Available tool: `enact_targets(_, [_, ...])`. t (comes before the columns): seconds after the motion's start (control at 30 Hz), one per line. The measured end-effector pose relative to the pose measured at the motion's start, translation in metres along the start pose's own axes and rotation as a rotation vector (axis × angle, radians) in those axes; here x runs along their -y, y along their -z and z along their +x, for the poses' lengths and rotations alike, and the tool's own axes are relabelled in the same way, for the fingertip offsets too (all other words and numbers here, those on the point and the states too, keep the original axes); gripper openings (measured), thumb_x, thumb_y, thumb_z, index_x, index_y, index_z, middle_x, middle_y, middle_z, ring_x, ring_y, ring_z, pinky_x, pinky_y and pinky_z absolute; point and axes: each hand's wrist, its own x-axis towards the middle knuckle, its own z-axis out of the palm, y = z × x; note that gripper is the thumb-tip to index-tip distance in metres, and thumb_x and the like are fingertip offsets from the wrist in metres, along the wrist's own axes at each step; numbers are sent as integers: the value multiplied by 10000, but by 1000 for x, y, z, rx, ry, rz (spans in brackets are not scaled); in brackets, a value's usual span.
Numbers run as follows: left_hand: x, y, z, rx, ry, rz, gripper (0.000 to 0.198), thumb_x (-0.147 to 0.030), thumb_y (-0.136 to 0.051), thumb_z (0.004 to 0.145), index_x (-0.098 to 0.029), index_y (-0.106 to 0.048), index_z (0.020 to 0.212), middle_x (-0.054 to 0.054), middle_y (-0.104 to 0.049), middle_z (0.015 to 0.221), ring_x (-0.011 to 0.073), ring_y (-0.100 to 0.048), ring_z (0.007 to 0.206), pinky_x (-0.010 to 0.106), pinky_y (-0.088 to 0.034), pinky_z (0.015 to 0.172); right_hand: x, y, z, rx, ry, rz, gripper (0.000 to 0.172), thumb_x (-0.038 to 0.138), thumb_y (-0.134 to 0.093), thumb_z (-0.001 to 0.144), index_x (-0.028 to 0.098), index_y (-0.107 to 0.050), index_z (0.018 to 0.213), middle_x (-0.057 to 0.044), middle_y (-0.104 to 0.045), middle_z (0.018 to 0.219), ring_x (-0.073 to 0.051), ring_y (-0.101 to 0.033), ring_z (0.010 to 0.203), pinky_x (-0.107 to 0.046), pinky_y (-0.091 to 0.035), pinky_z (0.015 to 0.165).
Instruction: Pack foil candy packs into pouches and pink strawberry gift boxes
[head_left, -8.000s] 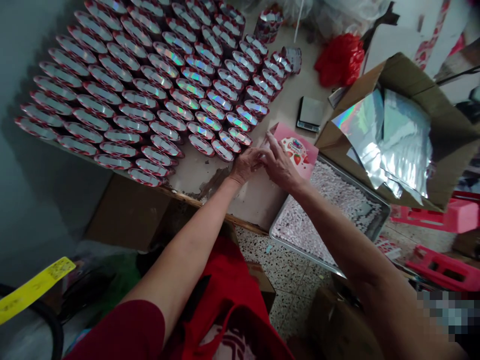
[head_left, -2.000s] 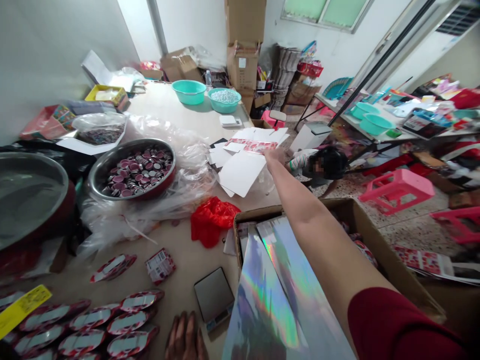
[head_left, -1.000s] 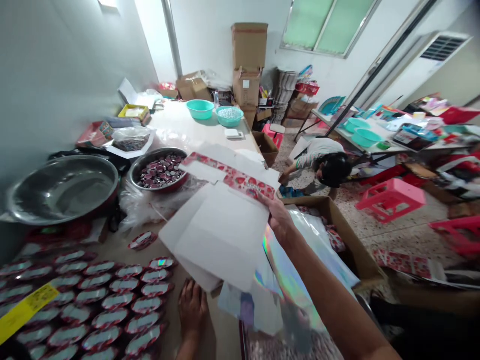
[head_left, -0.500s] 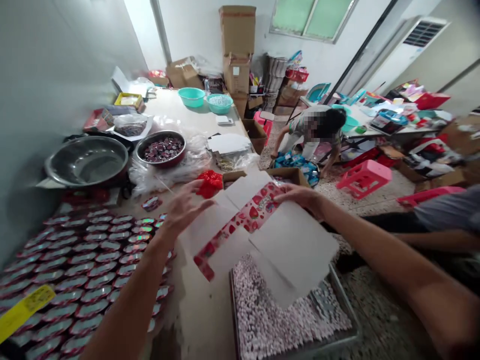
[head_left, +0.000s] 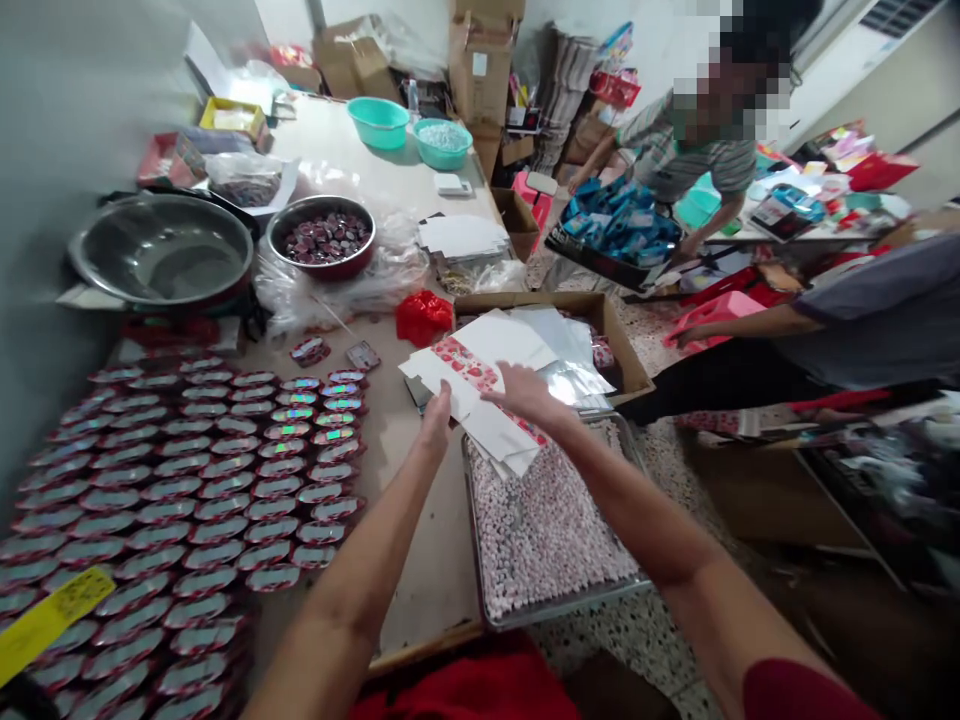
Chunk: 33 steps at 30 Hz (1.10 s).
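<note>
Both my hands hold a flat, unfolded white carton blank (head_left: pixel 480 385) with a red strawberry strip, over the table's right side. My left hand (head_left: pixel 436 418) grips its near left edge, fingers closed on it. My right hand (head_left: pixel 525 393) lies on top of the blank with its fingers pressed on the card. Just below the blank sits a metal tray (head_left: pixel 480 590) filled with small pink-white sweets. Rows of several red-rimmed foil-topped cups (head_left: pixel 187 480) cover the table to the left.
An open cardboard box (head_left: pixel 622 345) of shiny foil sheets stands behind the tray. Farther back are a red bag (head_left: pixel 421 315), a bowl of lids (head_left: pixel 322 235), a large steel basin (head_left: pixel 161 250), a stack of white blanks (head_left: pixel 461 237). Two other people are at the right.
My right hand fetched a carton blank from the far stack and brought it back over the tray; my left hand rose from the table and took hold of it. The view tilted down.
</note>
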Motion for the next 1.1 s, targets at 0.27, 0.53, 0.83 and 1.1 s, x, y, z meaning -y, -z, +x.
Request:
enact_targets(0.27, [12,5,-3,-21,-11,-67,294,-247,-610,1026,-127,-651,1291,127,-789,1109,191,-770,922,325,-628,882,-8,-62,-84,61,10,-82,1440,719,-961,541,238,-257,1701,-268,-286,1717,-457,-263,1591,-604,-200,1268])
enact_targets(0.53, [12,25,-31,-81,-175,-103,299,-283,-632,995,-166,-614,1269,117,-761,1095,190,-752,961,313,-600,877,-6,-60,-109,8,157,79,1143,654,-935,630,281,-488,1613,-180,-531,1525,-393,-486,1394,-519,-378,1178])
enact_targets(0.83, [-3,92,-109,-87,-1122,891,451,1,-558,763,-227,-755,1098,103,-681,1351,270,-567,1382,459,-388,1266,-31,-17,-127,162,195,1029,632,743,-652,866,224,-811,1191,-45,-798,1063,-265,-720,965,-416,-580,914])
enact_targets(1.1, [-87,111,-205,-122,-1435,1085,490,-436,-775,929,-87,-681,1260,180,-628,1435,318,-507,1443,559,-309,1298,5,84,-199,147,347,1244,190,278,-824,862,223,-830,1044,-38,-806,1067,-218,-722,1080,-324,-635,874])
